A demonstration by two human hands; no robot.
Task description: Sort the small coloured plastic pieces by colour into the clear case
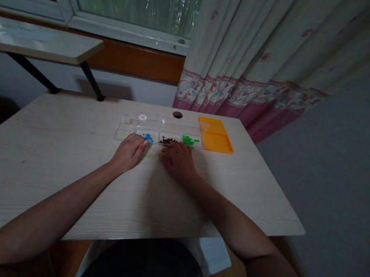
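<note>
So it's a pale wood-grain table [53, 160] with a round cable hole [177, 115] near the far edge, and on it sit a clear divided box [159, 129] of coloured beads, an orange tray [214, 137] just beside its right end, plus a few loose yellow beads [157, 155] right in front.

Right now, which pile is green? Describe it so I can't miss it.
On the pale table, a clear divided tray lies just beyond the right hand. The green pieces sit at its front right end, next to the orange lid; their neighbours are brown pieces.
</note>
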